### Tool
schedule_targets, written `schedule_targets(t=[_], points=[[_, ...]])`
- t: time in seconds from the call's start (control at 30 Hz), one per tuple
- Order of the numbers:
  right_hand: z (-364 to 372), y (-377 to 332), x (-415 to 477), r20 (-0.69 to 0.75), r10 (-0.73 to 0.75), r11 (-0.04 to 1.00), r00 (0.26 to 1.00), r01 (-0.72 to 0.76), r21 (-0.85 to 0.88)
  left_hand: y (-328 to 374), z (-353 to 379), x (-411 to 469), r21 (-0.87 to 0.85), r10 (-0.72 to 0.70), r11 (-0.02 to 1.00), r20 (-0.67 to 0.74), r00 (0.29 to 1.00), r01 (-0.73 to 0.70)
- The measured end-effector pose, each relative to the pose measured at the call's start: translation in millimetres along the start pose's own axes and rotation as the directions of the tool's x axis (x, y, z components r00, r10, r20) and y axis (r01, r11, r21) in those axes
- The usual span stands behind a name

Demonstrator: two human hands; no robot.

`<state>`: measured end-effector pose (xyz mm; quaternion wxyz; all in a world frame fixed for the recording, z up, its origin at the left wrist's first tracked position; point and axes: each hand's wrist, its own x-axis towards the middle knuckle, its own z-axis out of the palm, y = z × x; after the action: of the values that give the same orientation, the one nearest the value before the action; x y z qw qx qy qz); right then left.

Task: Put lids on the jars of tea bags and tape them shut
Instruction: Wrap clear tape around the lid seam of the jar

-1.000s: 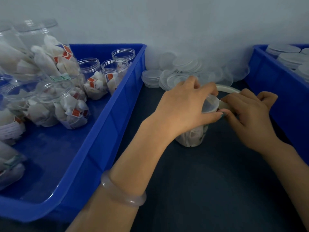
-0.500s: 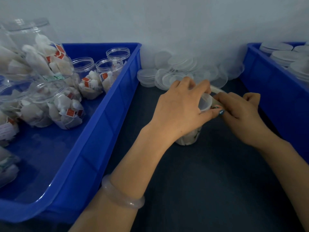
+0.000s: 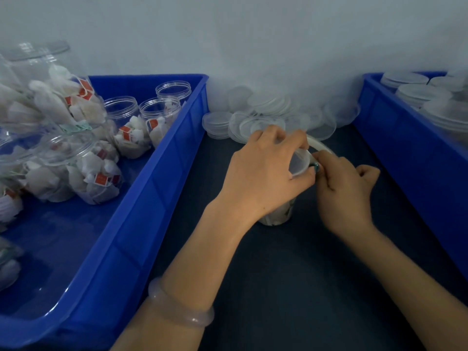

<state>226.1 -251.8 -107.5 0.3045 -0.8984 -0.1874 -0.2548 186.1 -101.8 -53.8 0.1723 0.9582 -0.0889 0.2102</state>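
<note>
Left hand [image 3: 263, 173] round jar [image 3: 277, 216]; red tags [image 3: 101, 178] illegible

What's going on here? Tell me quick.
A person is sealing a jar of tea bags on the dark table. The left hand grips it from above; the right hand holds a roll of tape at the edge of the lid. Open jars stand in the blue bin at left, and loose lids lie by the wall.
</note>
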Motion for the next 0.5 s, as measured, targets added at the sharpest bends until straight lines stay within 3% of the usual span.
schedule_targets(t=[0.17, 0.5], points=[[14, -10, -9, -0.022, 0.147, 0.987, 0.989, -0.146, 0.063, 3, 2, 0, 0.013, -0.006, 1.0, -0.032, 0.999, 0.006], [9, -16, -3, -0.04, 0.136, 0.989, 0.99, -0.138, -0.052, 5, 9, 0, 0.022, -0.028, 0.999, -0.135, 0.99, 0.032]])
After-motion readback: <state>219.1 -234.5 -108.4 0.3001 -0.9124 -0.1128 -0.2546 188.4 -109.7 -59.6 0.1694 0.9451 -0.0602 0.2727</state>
